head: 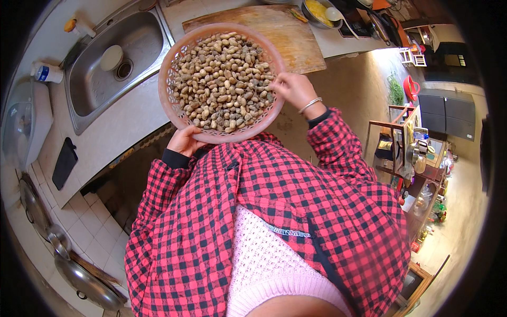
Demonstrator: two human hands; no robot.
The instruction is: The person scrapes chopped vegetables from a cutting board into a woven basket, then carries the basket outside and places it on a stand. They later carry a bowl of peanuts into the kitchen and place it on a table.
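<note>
A round pink plastic basket [168,107] with pierced sides is before me, heaped with unshelled peanuts [225,83]. Bits of dark stem or root lie among the shells. My left hand [184,140] grips the basket's rim at the near left, thumb on top and the other fingers hidden beneath. Over the right rim, my right hand [295,90] has its fingers bent together at the edge of the peanuts. Its fingertips are blurred, so whether they pinch a peanut, a stem or nothing cannot be told. A bangle circles that wrist.
A steel sink [95,85] holding a pale bowl [111,58] is set in the counter at left. Behind the basket lies a wooden board [305,51], with a metal bowl of yellow food [317,12] beyond. A dark phone [65,163] rests on the counter at left.
</note>
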